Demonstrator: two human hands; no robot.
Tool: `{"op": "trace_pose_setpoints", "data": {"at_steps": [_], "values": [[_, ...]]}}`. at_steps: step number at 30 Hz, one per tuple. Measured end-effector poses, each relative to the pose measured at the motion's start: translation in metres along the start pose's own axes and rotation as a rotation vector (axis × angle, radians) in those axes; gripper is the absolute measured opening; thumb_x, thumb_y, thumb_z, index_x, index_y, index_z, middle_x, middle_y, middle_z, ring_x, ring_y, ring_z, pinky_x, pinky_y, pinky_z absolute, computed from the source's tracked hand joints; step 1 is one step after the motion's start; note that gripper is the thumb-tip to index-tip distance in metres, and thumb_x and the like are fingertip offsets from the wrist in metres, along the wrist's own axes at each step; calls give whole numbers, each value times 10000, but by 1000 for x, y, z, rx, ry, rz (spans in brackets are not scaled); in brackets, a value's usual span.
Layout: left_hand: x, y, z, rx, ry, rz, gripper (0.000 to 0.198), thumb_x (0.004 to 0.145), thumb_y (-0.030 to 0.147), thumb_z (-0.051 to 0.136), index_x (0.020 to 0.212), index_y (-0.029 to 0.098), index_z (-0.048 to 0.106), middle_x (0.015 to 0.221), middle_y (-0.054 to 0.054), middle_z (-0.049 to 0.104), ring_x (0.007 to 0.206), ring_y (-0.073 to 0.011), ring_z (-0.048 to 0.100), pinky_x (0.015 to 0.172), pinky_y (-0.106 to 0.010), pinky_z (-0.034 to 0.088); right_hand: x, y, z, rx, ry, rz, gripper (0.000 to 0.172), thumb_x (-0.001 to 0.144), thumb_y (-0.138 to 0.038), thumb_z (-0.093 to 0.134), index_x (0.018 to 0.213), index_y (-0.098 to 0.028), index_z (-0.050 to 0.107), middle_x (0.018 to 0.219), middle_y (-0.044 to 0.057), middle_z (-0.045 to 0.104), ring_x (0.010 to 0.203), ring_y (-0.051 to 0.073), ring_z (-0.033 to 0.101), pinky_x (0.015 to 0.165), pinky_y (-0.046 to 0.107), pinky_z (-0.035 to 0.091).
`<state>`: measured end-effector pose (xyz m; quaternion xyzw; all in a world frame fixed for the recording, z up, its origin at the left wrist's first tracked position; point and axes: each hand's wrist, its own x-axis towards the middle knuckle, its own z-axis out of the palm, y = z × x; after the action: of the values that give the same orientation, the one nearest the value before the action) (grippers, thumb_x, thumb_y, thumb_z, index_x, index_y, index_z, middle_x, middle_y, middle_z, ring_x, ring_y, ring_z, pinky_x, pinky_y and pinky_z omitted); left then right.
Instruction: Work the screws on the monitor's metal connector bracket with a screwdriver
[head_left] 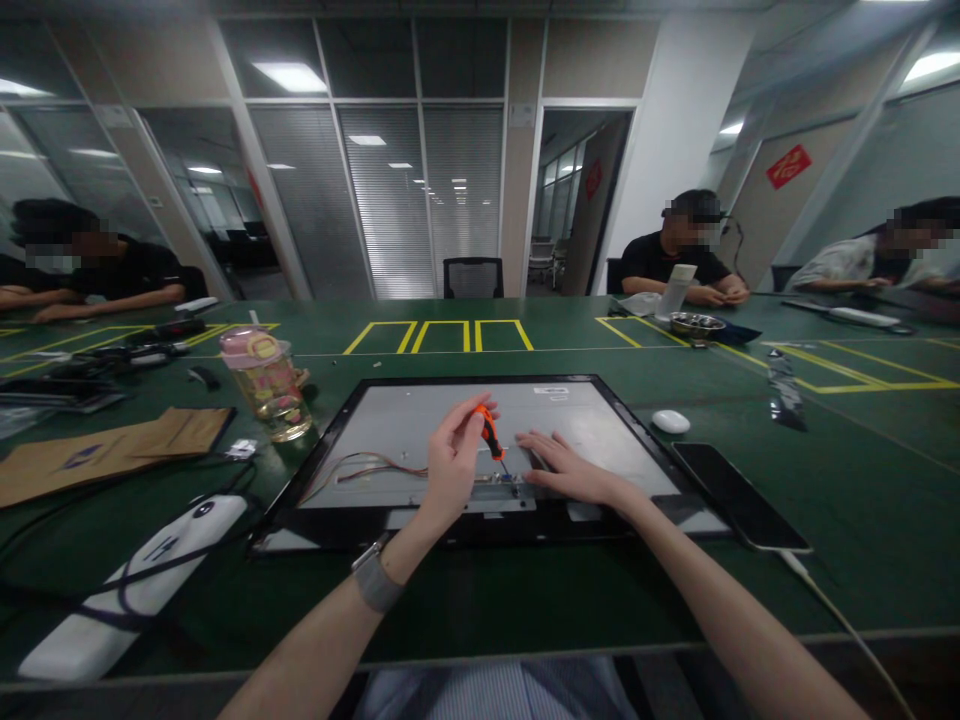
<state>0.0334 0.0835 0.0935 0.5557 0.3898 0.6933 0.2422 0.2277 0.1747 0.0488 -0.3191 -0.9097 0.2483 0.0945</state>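
Observation:
A flat display panel (360, 420) with a black frame and a silvery back lies on the green table in front of me. My left hand (455, 450) is closed around an orange and black screwdriver (490, 434), which leans with its tip down at a small circuit board (499, 480) near the panel's front edge. My right hand (566, 468) rests flat on the panel beside the board, its fingers spread, holding nothing. Thin coloured wires (375, 460) run leftward from the board area across the panel. Whether the tip sits in a screw is too small to tell.
On the left stand a pink-lidded bottle (270, 390), a brown paper envelope (112, 450) and a white power strip (142, 580). To the right lie a white earbud case (670, 421) and a cabled phone (739, 495). Several people sit around the table; a metal bowl (696, 324) is farther back.

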Motion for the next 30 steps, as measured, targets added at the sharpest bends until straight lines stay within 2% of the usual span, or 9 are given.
{"op": "trace_pose_setpoints", "data": {"at_steps": [4,6,11,13,16,19,24,27,30], "values": [[1,0,1,100,82,95,87,799,247,652,824,178,698,811,-24,569,781,-134,561,751,-255,457,0,1,1,4,3,-2,578,912,-514,444,1409,-225,387,1514,85,316,1415,299,183,1139,533,19],[2,-1,0,131,117,112,75,778,251,674,775,179,698,797,-14,524,768,-127,530,726,-239,448,0,1,1,9,1,1,579,911,-514,445,1411,-227,384,1514,83,316,1415,299,182,1139,535,19],[1,-4,-1,56,69,51,275,908,280,469,1019,202,707,998,-59,565,893,-145,565,816,-263,459,0,1,0,2,-10,0,587,916,-503,448,1416,-204,377,1519,95,302,1418,290,175,1142,525,16],[0,-5,-1,-24,38,37,300,914,265,446,1097,209,677,1110,-71,585,1003,-172,581,892,-297,453,0,1,0,-4,-12,2,592,915,-499,452,1412,-186,383,1519,105,298,1418,293,172,1143,524,23],[-1,-6,-1,-58,-3,-17,309,909,291,479,1160,206,639,1099,-83,634,1007,-190,609,902,-331,466,1,1,0,-5,-9,4,582,916,-508,447,1403,-194,397,1519,98,300,1417,295,175,1143,528,27],[-1,-6,0,-6,-9,-10,274,850,295,594,1097,201,667,961,-65,647,875,-164,620,821,-299,487,1,1,1,-4,-11,7,585,919,-518,439,1408,-201,389,1521,94,295,1419,287,174,1144,527,19],[1,-6,1,83,95,101,154,721,246,735,867,199,720,837,-17,533,779,-123,548,750,-247,466,0,0,0,-4,-20,9,601,920,-527,432,1424,-207,368,1518,87,304,1421,280,167,1147,514,14],[1,-4,1,89,101,88,130,748,266,709,850,187,714,849,-19,515,771,-118,547,734,-240,468,0,-2,-1,-7,-14,11,605,916,-533,431,1422,-205,373,1518,91,304,1420,285,169,1146,516,16],[1,-1,1,93,66,41,183,832,291,618,963,186,690,892,-34,567,792,-123,577,756,-248,475,0,-4,-2,-6,-15,13,605,911,-525,435,1415,-194,381,1519,100,298,1417,296,175,1142,528,18]]}}
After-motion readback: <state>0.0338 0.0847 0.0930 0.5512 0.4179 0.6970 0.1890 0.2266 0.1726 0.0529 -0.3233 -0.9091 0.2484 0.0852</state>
